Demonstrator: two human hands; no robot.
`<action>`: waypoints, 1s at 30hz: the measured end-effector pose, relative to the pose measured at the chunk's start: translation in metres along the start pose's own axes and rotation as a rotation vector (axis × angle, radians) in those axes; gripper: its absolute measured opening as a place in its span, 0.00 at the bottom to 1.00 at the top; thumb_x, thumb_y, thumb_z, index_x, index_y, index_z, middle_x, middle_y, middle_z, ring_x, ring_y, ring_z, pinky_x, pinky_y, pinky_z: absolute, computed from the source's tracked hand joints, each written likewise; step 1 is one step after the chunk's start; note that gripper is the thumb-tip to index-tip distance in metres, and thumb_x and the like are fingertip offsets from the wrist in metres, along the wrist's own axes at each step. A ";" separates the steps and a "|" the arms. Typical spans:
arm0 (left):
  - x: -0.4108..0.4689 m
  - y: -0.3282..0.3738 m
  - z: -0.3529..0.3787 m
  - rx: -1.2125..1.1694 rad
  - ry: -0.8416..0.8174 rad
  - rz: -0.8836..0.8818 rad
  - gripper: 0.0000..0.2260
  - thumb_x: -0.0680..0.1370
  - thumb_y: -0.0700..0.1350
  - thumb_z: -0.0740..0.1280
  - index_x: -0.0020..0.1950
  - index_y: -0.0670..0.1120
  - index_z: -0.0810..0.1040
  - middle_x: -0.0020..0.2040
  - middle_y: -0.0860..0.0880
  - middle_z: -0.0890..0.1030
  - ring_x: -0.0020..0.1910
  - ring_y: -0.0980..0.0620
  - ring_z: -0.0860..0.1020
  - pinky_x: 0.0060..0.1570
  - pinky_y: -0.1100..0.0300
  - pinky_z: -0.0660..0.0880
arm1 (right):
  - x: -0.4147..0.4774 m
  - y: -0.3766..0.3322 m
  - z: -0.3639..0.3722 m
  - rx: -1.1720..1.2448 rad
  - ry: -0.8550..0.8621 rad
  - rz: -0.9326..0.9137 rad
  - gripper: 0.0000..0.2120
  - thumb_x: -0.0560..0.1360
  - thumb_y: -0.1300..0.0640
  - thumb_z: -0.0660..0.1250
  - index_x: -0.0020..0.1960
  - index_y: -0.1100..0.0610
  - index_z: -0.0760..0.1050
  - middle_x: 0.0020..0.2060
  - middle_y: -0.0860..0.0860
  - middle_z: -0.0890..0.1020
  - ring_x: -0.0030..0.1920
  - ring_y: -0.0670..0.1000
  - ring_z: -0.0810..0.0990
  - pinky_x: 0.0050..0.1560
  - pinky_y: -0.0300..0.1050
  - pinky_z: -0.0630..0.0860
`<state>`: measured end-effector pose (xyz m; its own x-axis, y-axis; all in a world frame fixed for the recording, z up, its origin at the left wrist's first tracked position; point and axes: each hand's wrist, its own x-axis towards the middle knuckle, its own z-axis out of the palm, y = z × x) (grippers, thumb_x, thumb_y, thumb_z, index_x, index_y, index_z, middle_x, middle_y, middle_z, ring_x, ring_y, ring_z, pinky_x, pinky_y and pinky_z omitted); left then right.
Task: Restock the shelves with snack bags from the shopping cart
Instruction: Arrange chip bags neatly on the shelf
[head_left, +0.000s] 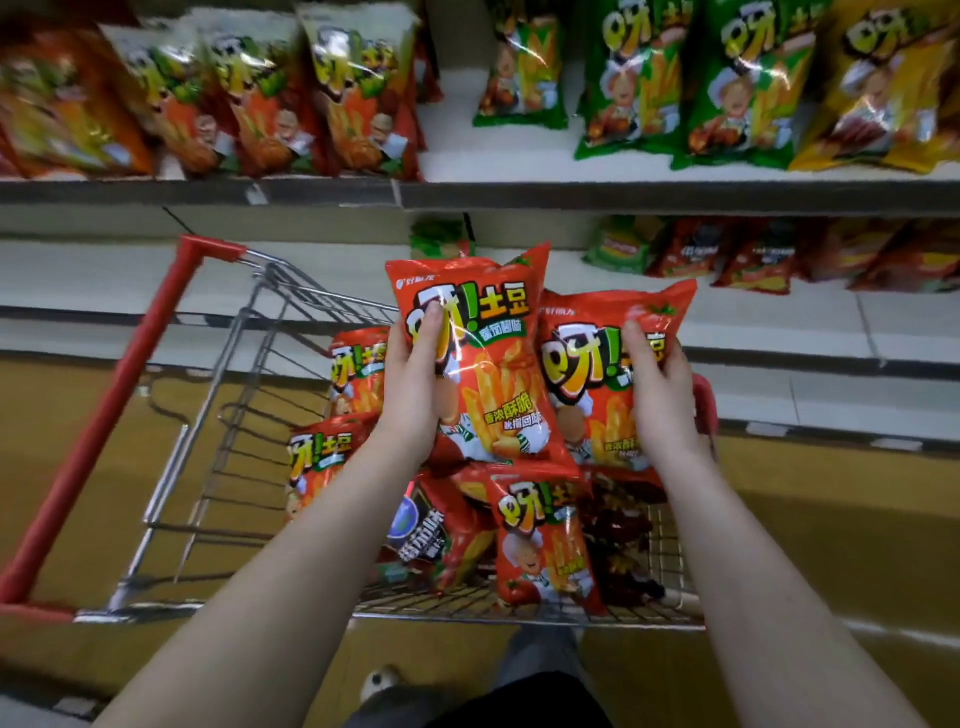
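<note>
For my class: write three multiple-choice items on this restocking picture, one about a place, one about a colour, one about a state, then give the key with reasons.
1. Where are the unheld red snack bags?
A. On the floor
B. In the shopping cart
C. On a chair

2. What colour is the cart handle?
A. Red
B. Blue
C. Green

3. What are the hands doing?
A. Both empty
B. Only one holds a bag
C. Each holds a red bag

Key: 1 B, red bags lie inside the wire cart. 2 A, the handle is red. 3 C, the left hand has its grip on one red bag and the right hand on another.
</note>
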<state>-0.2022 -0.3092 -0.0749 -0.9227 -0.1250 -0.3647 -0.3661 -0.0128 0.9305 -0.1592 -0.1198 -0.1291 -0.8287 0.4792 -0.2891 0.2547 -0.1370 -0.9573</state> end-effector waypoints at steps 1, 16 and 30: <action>0.001 0.011 -0.013 -0.033 -0.006 0.023 0.26 0.78 0.57 0.62 0.74 0.54 0.62 0.57 0.64 0.73 0.48 0.65 0.75 0.54 0.62 0.73 | -0.002 -0.011 0.014 0.025 -0.017 -0.008 0.12 0.76 0.40 0.62 0.56 0.43 0.68 0.49 0.43 0.79 0.47 0.41 0.79 0.42 0.36 0.74; 0.006 0.152 -0.314 -0.187 0.084 0.418 0.10 0.78 0.56 0.64 0.55 0.53 0.72 0.54 0.48 0.83 0.52 0.49 0.83 0.57 0.48 0.78 | -0.118 -0.134 0.300 0.141 -0.302 -0.288 0.25 0.69 0.34 0.66 0.62 0.44 0.70 0.55 0.48 0.82 0.53 0.50 0.82 0.55 0.51 0.77; 0.035 0.158 -0.535 -0.278 0.260 0.414 0.21 0.77 0.57 0.66 0.65 0.48 0.71 0.55 0.45 0.83 0.52 0.46 0.83 0.57 0.45 0.78 | -0.194 -0.122 0.524 0.110 -0.565 -0.246 0.33 0.62 0.29 0.68 0.61 0.44 0.71 0.55 0.48 0.82 0.54 0.52 0.82 0.60 0.57 0.75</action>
<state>-0.2270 -0.8463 0.0773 -0.9096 -0.4150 0.0203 0.0982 -0.1670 0.9811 -0.2907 -0.6504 0.0393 -0.9997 -0.0204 0.0093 -0.0054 -0.1840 -0.9829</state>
